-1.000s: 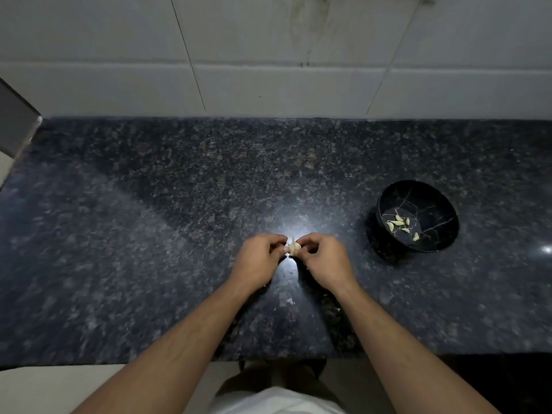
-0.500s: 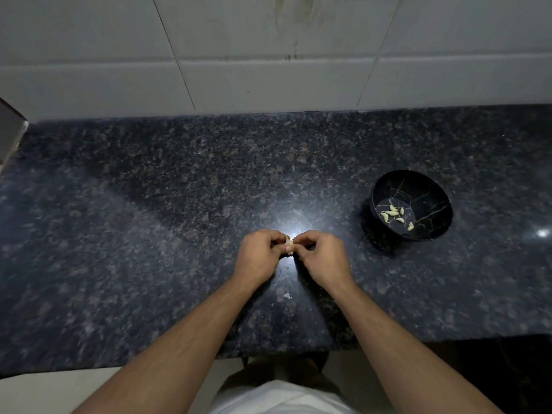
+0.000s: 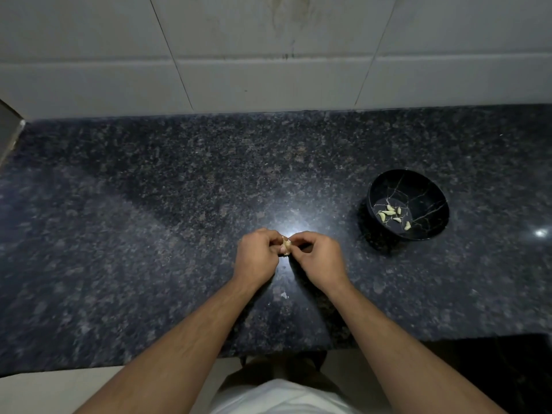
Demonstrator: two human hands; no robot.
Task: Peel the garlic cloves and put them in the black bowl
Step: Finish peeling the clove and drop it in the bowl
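Head view: both hands, left hand [image 3: 258,258] and right hand [image 3: 321,261], haven't budged, fingers still pinching the garlic clove [image 3: 286,245] left of the black bowl [image 3: 430,186]; peeling's ongoing.

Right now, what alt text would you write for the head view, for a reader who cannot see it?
Two bare hands, left hand and right hand, pinch one garlic clove between them above a dark speckled counter. To the right stands a black bowl with several peeled cloves inside. A small scrap of skin lies on the counter below the hands; white wall tiles run behind.
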